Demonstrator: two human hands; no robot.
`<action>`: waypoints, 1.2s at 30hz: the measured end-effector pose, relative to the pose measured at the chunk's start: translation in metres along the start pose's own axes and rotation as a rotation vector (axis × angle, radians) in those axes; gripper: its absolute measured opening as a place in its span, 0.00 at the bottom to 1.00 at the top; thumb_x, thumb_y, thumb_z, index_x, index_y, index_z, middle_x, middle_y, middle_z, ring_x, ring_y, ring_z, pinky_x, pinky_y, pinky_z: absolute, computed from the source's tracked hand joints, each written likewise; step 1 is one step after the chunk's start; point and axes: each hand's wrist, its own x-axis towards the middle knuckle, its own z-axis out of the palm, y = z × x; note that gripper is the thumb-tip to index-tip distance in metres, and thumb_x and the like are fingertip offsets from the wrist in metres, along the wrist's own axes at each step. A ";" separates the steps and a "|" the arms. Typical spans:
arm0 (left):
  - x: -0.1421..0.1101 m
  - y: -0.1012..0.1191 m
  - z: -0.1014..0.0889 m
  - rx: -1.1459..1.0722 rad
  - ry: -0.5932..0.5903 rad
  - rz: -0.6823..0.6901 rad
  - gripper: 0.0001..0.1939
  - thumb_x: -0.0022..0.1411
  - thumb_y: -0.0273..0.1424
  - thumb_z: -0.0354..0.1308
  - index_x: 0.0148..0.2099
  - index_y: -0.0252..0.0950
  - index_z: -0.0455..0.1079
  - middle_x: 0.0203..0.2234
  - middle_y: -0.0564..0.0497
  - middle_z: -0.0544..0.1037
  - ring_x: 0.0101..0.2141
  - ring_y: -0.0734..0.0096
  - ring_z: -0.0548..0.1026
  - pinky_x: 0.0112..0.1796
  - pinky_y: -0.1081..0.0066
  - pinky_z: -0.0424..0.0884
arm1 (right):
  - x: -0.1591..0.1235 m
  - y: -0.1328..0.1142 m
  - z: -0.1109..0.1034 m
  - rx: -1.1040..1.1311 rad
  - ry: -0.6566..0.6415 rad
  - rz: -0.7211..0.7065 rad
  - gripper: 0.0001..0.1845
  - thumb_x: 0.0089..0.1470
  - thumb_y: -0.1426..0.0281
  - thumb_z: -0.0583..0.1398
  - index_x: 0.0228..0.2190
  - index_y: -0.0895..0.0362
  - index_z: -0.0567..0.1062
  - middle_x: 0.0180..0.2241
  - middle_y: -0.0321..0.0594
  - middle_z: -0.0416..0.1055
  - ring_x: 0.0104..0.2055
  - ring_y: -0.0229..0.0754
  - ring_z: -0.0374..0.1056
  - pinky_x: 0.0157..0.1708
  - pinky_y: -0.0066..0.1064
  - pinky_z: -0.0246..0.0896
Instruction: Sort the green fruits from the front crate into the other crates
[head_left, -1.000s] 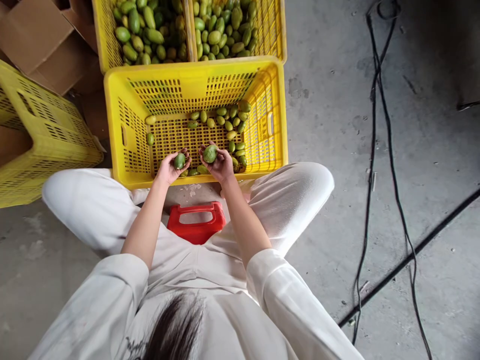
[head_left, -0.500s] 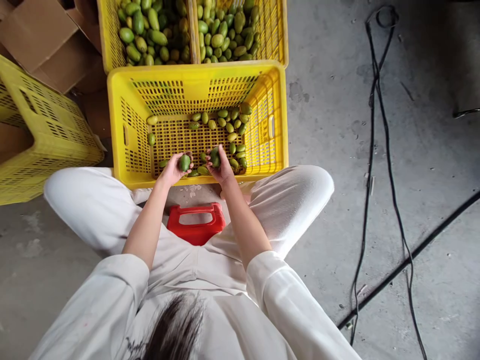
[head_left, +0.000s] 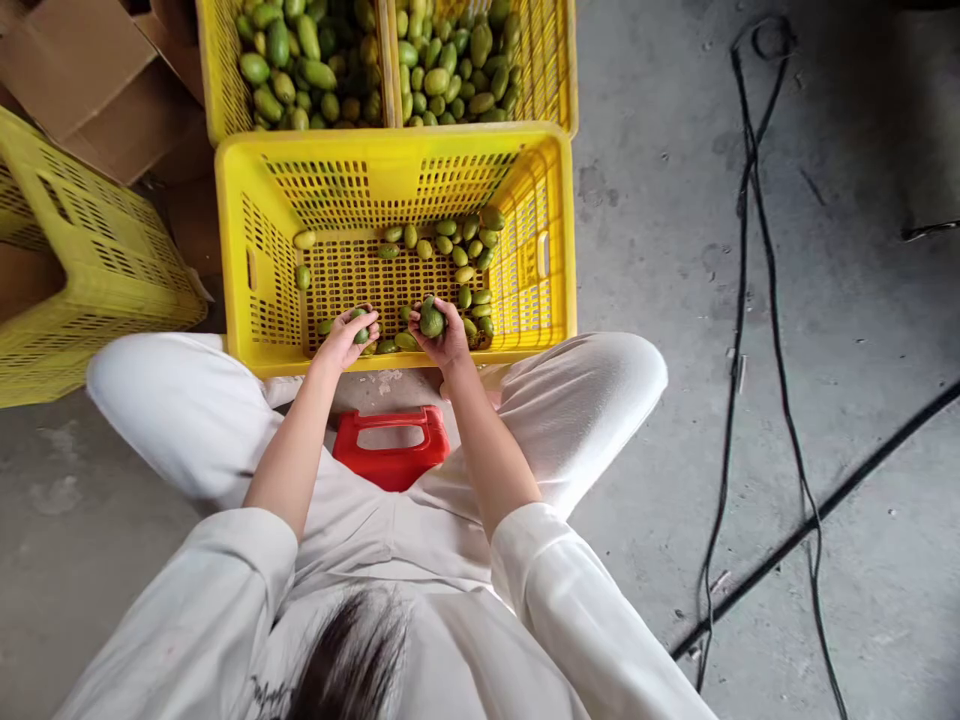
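I sit over a yellow plastic crate (head_left: 397, 150) with several green mangoes (head_left: 459, 250) scattered on its floor, mostly toward the right. My left hand (head_left: 343, 340) is inside the near edge of the crate, its fingers curled round a small green mango (head_left: 361, 334). My right hand (head_left: 444, 336) is close beside it and grips a larger green mango (head_left: 431, 320). Both hands sit low, just above more fruit lying against the crate's near wall.
Two full yellow crates of green mangoes (head_left: 315, 60) stand behind. An upturned yellow crate (head_left: 82, 260) and cardboard (head_left: 82, 70) lie at the left. A red stool (head_left: 390, 445) shows between my knees. Black cables (head_left: 750, 250) run over the concrete floor at the right.
Both hands have turned their mangoes over and sunk slightly lower into the crate. The left palm, open upward a second ago, now faces down over its fruit.
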 end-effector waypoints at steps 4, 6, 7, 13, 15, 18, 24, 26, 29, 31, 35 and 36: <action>0.003 0.000 0.001 0.024 0.007 0.001 0.11 0.54 0.29 0.69 0.30 0.33 0.68 0.21 0.57 0.69 0.17 0.85 0.65 0.19 0.80 0.57 | -0.002 -0.001 0.004 -0.047 -0.020 0.028 0.05 0.54 0.68 0.61 0.30 0.54 0.68 0.25 0.33 0.70 0.23 0.33 0.64 0.21 0.23 0.63; 0.004 0.001 0.002 0.011 0.003 -0.034 0.13 0.58 0.35 0.65 0.29 0.33 0.67 0.20 0.56 0.69 0.16 0.84 0.63 0.17 0.78 0.55 | -0.002 -0.002 0.006 -0.026 -0.010 0.035 0.05 0.55 0.67 0.61 0.30 0.54 0.69 0.25 0.33 0.70 0.23 0.33 0.62 0.20 0.23 0.62; 0.004 0.002 0.001 -0.009 0.007 -0.053 0.13 0.61 0.37 0.62 0.29 0.34 0.67 0.20 0.56 0.69 0.16 0.83 0.63 0.16 0.78 0.56 | -0.002 -0.002 0.006 0.003 -0.006 0.038 0.05 0.55 0.66 0.60 0.31 0.54 0.69 0.26 0.33 0.70 0.23 0.33 0.62 0.20 0.22 0.63; 0.007 0.001 -0.006 -0.195 0.101 -0.080 0.07 0.65 0.29 0.51 0.37 0.35 0.69 0.29 0.50 0.76 0.31 0.72 0.76 0.34 0.71 0.74 | -0.005 -0.007 0.004 0.129 -0.042 0.113 0.13 0.58 0.61 0.54 0.37 0.56 0.71 0.31 0.38 0.74 0.30 0.36 0.69 0.24 0.24 0.69; 0.010 -0.002 -0.008 -0.191 0.169 -0.053 0.03 0.62 0.25 0.54 0.36 0.36 0.69 0.28 0.51 0.76 0.32 0.72 0.76 0.37 0.69 0.75 | -0.006 -0.007 0.004 0.111 -0.078 0.149 0.13 0.57 0.64 0.53 0.40 0.57 0.71 0.34 0.41 0.75 0.32 0.38 0.70 0.25 0.25 0.69; 0.015 -0.006 -0.010 -0.138 0.236 0.015 0.04 0.59 0.23 0.61 0.33 0.35 0.68 0.27 0.52 0.75 0.31 0.74 0.76 0.36 0.72 0.75 | -0.006 -0.005 0.003 0.031 -0.072 0.141 0.12 0.55 0.69 0.55 0.41 0.56 0.71 0.34 0.39 0.76 0.34 0.39 0.72 0.29 0.28 0.72; 0.013 -0.006 -0.007 -0.070 0.165 0.062 0.11 0.51 0.23 0.69 0.32 0.33 0.69 0.23 0.56 0.72 0.24 0.82 0.73 0.25 0.81 0.68 | -0.003 0.001 0.001 -0.103 0.019 0.002 0.12 0.49 0.75 0.61 0.37 0.50 0.69 0.31 0.27 0.74 0.31 0.35 0.73 0.33 0.28 0.73; 0.010 -0.005 -0.005 -0.071 0.148 0.068 0.12 0.51 0.24 0.70 0.30 0.34 0.67 0.22 0.57 0.70 0.20 0.86 0.68 0.20 0.83 0.61 | -0.001 0.002 0.001 -0.079 -0.008 -0.013 0.11 0.49 0.74 0.62 0.34 0.50 0.68 0.31 0.27 0.74 0.30 0.35 0.72 0.30 0.26 0.71; 0.009 -0.001 -0.003 -0.092 0.141 0.049 0.14 0.55 0.30 0.68 0.28 0.35 0.64 0.21 0.58 0.68 0.15 0.88 0.61 0.15 0.82 0.53 | 0.001 0.001 0.001 -0.011 0.010 -0.018 0.08 0.50 0.71 0.63 0.31 0.51 0.66 0.27 0.28 0.71 0.26 0.33 0.69 0.25 0.23 0.68; 0.008 0.001 -0.003 -0.126 0.152 0.021 0.15 0.59 0.35 0.65 0.28 0.36 0.63 0.20 0.58 0.67 0.14 0.87 0.59 0.14 0.81 0.52 | 0.002 -0.001 0.001 0.054 0.042 -0.021 0.08 0.52 0.67 0.62 0.30 0.52 0.66 0.25 0.28 0.70 0.24 0.32 0.66 0.24 0.23 0.67; 0.006 0.006 -0.001 -0.260 0.140 -0.012 0.13 0.67 0.39 0.53 0.35 0.36 0.69 0.24 0.53 0.72 0.20 0.80 0.70 0.20 0.78 0.65 | -0.001 -0.004 0.002 0.132 0.044 -0.016 0.08 0.55 0.61 0.57 0.34 0.53 0.69 0.27 0.33 0.73 0.30 0.38 0.70 0.35 0.36 0.75; 0.005 0.006 -0.001 -0.293 0.135 -0.012 0.12 0.68 0.37 0.51 0.36 0.35 0.69 0.26 0.51 0.74 0.23 0.77 0.73 0.24 0.76 0.70 | -0.002 -0.005 0.003 0.140 0.041 -0.005 0.09 0.55 0.62 0.55 0.36 0.53 0.70 0.29 0.34 0.74 0.34 0.40 0.72 0.38 0.41 0.75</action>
